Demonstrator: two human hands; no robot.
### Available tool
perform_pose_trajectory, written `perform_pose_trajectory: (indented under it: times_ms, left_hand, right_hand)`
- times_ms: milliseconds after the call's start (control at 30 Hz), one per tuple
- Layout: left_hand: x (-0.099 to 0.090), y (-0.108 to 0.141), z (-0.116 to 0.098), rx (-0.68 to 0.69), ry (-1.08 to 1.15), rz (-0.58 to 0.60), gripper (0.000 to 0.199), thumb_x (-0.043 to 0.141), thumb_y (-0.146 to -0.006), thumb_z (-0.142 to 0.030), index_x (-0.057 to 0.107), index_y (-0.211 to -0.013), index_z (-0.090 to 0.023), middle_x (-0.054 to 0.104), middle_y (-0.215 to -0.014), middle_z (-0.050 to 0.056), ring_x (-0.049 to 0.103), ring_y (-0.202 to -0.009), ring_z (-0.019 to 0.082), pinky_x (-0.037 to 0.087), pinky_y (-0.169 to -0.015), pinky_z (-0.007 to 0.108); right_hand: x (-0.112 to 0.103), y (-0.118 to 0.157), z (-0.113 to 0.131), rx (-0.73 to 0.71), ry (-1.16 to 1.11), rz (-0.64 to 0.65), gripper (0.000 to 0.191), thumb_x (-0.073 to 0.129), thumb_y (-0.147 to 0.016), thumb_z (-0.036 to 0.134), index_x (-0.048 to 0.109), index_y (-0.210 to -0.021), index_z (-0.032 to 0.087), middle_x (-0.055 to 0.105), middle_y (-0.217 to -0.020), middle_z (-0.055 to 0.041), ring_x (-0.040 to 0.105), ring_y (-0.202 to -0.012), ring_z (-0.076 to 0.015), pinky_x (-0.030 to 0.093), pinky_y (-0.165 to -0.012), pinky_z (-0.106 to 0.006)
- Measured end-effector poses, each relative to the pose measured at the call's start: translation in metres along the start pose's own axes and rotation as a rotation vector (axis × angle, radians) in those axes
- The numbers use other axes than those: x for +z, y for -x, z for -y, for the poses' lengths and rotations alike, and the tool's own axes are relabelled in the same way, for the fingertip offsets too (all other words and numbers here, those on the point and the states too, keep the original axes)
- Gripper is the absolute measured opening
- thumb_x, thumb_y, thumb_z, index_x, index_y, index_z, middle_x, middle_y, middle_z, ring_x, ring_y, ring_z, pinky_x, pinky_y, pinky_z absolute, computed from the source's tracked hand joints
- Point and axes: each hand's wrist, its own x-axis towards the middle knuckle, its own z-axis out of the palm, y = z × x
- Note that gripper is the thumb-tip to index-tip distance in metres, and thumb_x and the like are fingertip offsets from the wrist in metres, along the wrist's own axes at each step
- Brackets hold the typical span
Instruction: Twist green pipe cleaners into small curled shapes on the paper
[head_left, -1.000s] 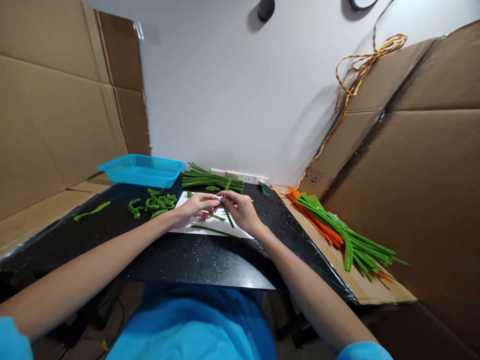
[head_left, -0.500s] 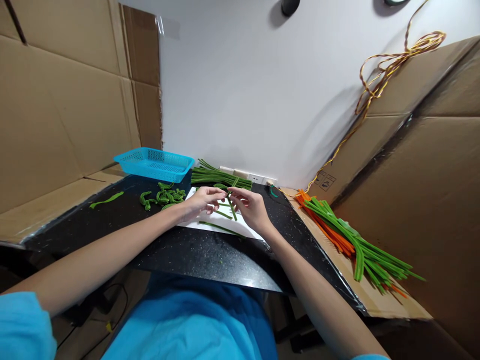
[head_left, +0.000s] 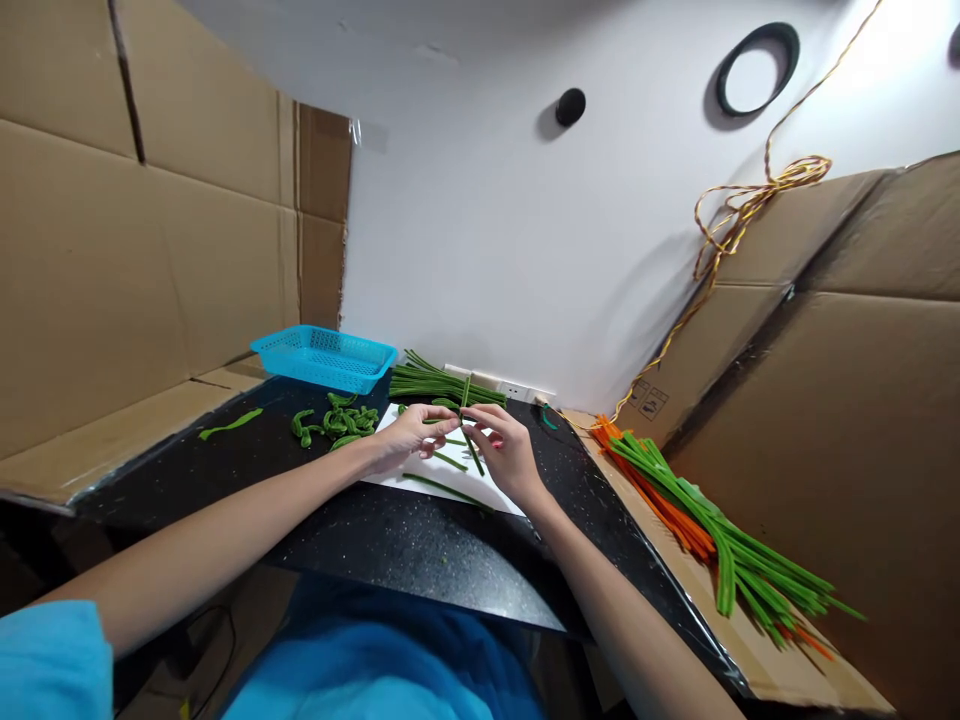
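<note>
Above a white sheet (head_left: 499, 498), my left hand (head_left: 411, 436) and my right hand (head_left: 507, 452) meet at their fingertips. Between them is a dark green fuzzy stem (head_left: 475, 456), upright and slightly tilted, pinched by both hands. Its middle is hidden behind the fingers. Several more green stems lie on the sheet, one along the near side (head_left: 442, 487). A pile of curled green pieces (head_left: 349, 424) rests to the left of my left hand. Behind the hands lies a thick bundle of straight green stems (head_left: 442, 384).
A blue basket (head_left: 326, 360) stands at the back left of the black table (head_left: 360, 540). One light green strip (head_left: 231, 424) lies at left. Bright green stems (head_left: 705, 510) and orange stems (head_left: 660, 500) lie on cardboard at right. Cardboard walls flank both sides.
The camera view has tilted upward, so the scene sits lower in the picture. Both hands remain together at the stem, which now stands a little more upright above the fingertips.
</note>
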Motion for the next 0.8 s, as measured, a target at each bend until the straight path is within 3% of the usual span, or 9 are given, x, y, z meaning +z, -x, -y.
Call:
perform_pose_trajectory:
  times_ms: [367, 800]
  left_hand:
    - [0.004, 0.005, -0.005, -0.038, 0.136, 0.119, 0.049, 0.09, -0.07, -0.054, 0.062, -0.082, -0.015, 0.044, -0.072, -0.003, 0.045, -0.062, 0.008, 0.026, -0.05, 0.019]
    - [0.004, 0.006, 0.0, -0.093, 0.192, 0.143, 0.05, 0.095, -0.064, -0.051, 0.065, -0.082, -0.014, 0.041, -0.065, -0.005, 0.033, -0.053, 0.005, 0.017, -0.048, 0.021]
  right_hand:
    - [-0.003, 0.0, 0.009, 0.047, -0.094, -0.069, 0.031, 0.072, -0.091, 0.05, 0.082, -0.109, 0.027, 0.073, -0.112, -0.0096, 0.068, -0.072, -0.0153, 0.055, -0.054, -0.026]
    - [0.001, 0.004, 0.012, 0.05, -0.153, -0.042, 0.032, 0.078, -0.087, 0.051, 0.082, -0.105, 0.025, 0.075, -0.111, -0.0102, 0.07, -0.069, -0.0155, 0.057, -0.056, -0.027]
